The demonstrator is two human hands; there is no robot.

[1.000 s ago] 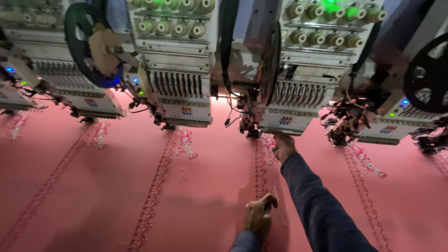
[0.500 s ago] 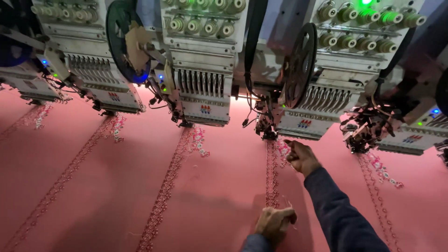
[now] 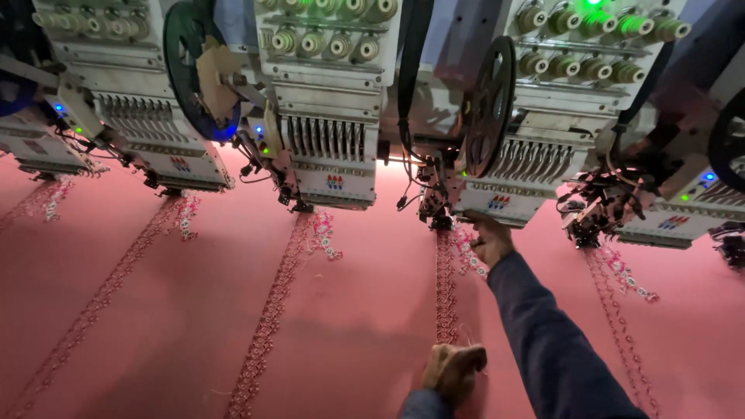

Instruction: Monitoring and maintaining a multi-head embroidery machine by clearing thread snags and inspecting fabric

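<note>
Right hand at embroidery head, pink fabric

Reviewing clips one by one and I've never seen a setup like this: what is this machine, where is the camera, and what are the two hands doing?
The view comes from a camera on the person's head, looking down. A row of embroidery machine heads stands over stretched pink fabric, which carries stitched lace-like bands. The right hand reaches up to the needle area of one head. The left hand is a closed fist resting on the fabric by the same band; thin thread may run from it, too fine to tell.
</note>
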